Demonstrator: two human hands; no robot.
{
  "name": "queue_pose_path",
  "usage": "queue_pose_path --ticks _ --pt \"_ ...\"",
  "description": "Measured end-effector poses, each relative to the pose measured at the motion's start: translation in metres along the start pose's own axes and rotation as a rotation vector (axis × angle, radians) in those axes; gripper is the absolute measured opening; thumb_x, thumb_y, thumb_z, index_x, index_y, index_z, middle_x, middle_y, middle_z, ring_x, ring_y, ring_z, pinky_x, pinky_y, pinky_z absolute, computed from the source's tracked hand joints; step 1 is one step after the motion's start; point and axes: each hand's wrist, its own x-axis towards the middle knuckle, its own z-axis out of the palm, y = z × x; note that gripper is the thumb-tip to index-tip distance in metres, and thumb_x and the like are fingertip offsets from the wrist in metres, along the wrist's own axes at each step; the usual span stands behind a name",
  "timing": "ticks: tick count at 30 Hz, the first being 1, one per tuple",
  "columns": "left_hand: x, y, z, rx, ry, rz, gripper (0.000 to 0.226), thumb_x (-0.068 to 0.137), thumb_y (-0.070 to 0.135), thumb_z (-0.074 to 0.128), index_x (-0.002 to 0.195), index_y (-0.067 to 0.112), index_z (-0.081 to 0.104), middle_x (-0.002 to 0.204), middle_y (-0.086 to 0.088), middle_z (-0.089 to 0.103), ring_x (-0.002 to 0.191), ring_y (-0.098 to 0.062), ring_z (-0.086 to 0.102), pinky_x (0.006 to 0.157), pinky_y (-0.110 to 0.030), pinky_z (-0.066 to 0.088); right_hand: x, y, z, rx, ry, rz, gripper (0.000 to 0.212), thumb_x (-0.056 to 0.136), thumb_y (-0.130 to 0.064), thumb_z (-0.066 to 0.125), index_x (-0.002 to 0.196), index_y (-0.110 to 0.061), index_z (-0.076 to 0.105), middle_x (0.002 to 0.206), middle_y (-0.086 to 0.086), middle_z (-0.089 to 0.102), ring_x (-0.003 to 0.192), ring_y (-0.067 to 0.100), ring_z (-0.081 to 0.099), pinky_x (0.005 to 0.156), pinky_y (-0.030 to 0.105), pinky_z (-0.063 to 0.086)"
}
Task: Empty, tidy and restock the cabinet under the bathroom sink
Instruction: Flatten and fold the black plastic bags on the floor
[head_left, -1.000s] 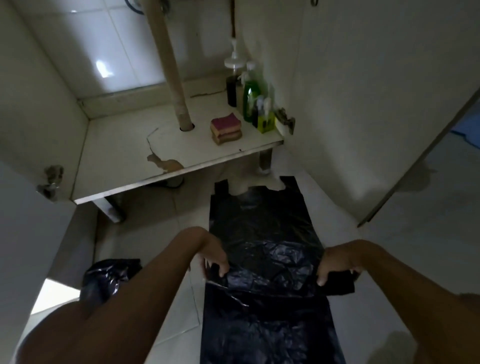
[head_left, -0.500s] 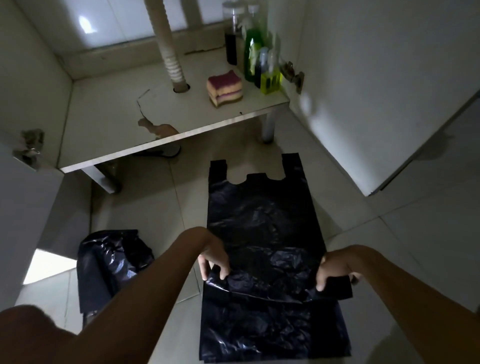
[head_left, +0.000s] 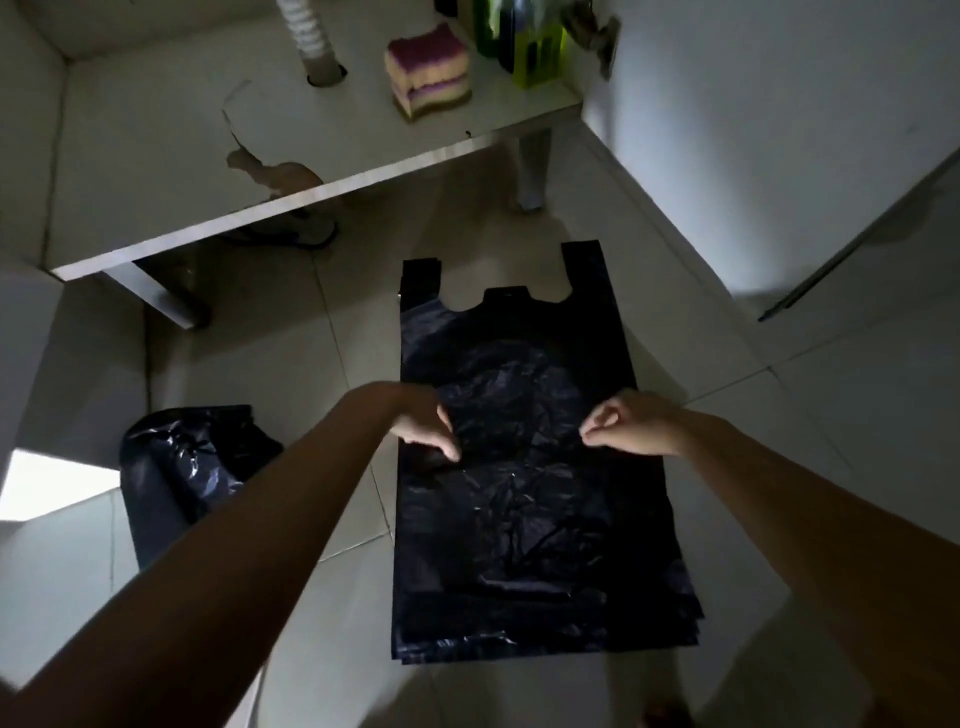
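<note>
A black plastic carrier bag (head_left: 519, 519) lies flat on the tiled floor in front of the open cabinet, its handles pointing toward the cabinet. My left hand (head_left: 426, 426) rests on the bag's left side with fingers stretched out. Over the bag's right side my right hand (head_left: 631, 426) hovers with loosely curled fingers, and I see nothing held in it. The cabinet's base shelf (head_left: 156, 156) carries a stack of pink and yellow sponges (head_left: 428, 73) and several bottles (head_left: 524, 41) in its right back corner.
A ribbed drain pipe (head_left: 311, 41) passes through the shelf. A second, crumpled black bag (head_left: 182, 467) sits on the floor at the left. The open cabinet door (head_left: 779, 130) stands at the right, with a metal leg (head_left: 535, 166) under the shelf.
Both hands gripped a raised fold across the bag before. That fold now lies flat, both hands have let go, and my view has tilted down.
</note>
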Motion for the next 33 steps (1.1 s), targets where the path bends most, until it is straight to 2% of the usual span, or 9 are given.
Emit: queue_pose_path --ticks 2,5,9,13,15,19,23,29,33 --pt "0.026 0.0 0.0 0.012 0.245 0.016 0.062 0.091 0.048 0.063 0.143 0.017 0.05 0.146 -0.007 0.049 0.132 -0.027 0.048 0.105 -0.033 0.042 0.019 0.004 0.011 -0.086 0.226 -0.073 0.05 0.096 -0.042 0.058 0.143 -0.03 0.049 0.142 0.002 0.052 0.115 0.023 0.061 0.096 0.037 0.051" --pt "0.065 -0.008 0.016 -0.004 0.384 -0.043 0.076 0.086 0.059 0.059 0.149 0.022 0.038 0.151 -0.015 0.04 0.134 -0.034 0.043 0.11 -0.045 0.038 0.038 0.009 0.041 -0.289 0.229 0.002 0.066 0.095 -0.052 0.051 0.154 -0.036 0.025 0.156 0.003 0.03 0.135 0.03 0.042 0.107 0.048 0.04" --pt "0.09 -0.02 0.051 0.095 0.374 -0.13 0.083 0.085 0.068 0.053 0.153 0.027 0.027 0.155 -0.016 0.028 0.137 -0.04 0.036 0.112 -0.063 0.026 0.042 0.018 0.071 -0.402 0.354 0.015 0.061 0.094 -0.052 0.05 0.149 -0.03 0.034 0.148 0.006 0.038 0.128 0.035 0.046 0.105 0.052 0.04" --pt "0.094 -0.023 0.06 0.113 0.532 -0.111 0.08 0.087 0.066 0.052 0.15 0.022 0.029 0.15 -0.015 0.035 0.131 -0.038 0.043 0.109 -0.06 0.027 0.049 0.011 0.069 -0.445 0.518 -0.01 0.044 0.092 -0.049 0.048 0.128 -0.026 0.057 0.117 0.005 0.06 0.101 0.031 0.064 0.097 0.049 0.041" --pt "0.098 -0.028 0.054 0.088 0.588 -0.099 0.076 0.087 0.06 0.056 0.148 0.021 0.031 0.143 -0.014 0.045 0.125 -0.036 0.049 0.106 -0.057 0.032 0.057 0.004 0.062 -0.445 0.601 -0.039 0.041 0.092 -0.048 0.049 0.125 -0.026 0.059 0.111 0.004 0.062 0.098 0.03 0.064 0.096 0.049 0.039" --pt "0.115 -0.045 0.029 0.009 0.731 -0.087 0.055 0.086 0.051 0.058 0.131 0.021 0.054 0.126 -0.01 0.061 0.113 -0.032 0.058 0.095 -0.048 0.046 0.093 -0.009 0.044 -0.387 0.691 -0.114 0.051 0.091 -0.049 0.05 0.138 -0.028 0.049 0.134 0.007 0.054 0.121 0.034 0.051 0.102 0.052 0.038" --pt "0.132 -0.056 0.006 -0.145 0.868 -0.121 0.043 0.084 0.048 0.063 0.114 0.017 0.066 0.112 -0.011 0.069 0.1 -0.032 0.065 0.085 -0.042 0.055 0.134 -0.011 0.042 -0.375 0.762 -0.141 0.06 0.095 -0.051 0.044 0.15 -0.029 0.033 0.156 0.008 0.033 0.143 0.033 0.029 0.115 0.059 0.02" --pt "0.161 -0.077 -0.046 -0.573 0.931 -0.193 0.059 0.073 0.056 0.064 0.113 0.013 0.065 0.112 -0.005 0.067 0.099 -0.027 0.063 0.078 -0.031 0.047 0.158 0.008 0.067 -0.297 0.841 -0.153 0.061 0.098 -0.056 0.031 0.154 -0.035 0.024 0.163 0.004 0.023 0.15 0.03 0.017 0.119 0.061 0.01" --pt "0.183 -0.077 -0.08 -0.76 0.944 -0.185 0.044 0.081 0.046 0.068 0.097 0.004 0.069 0.096 -0.013 0.069 0.092 -0.03 0.067 0.076 -0.034 0.055 0.166 0.009 0.072 -0.283 0.898 -0.154 0.062 0.095 -0.057 0.032 0.154 -0.037 0.026 0.162 0.002 0.025 0.15 0.028 0.019 0.119 0.06 0.011"
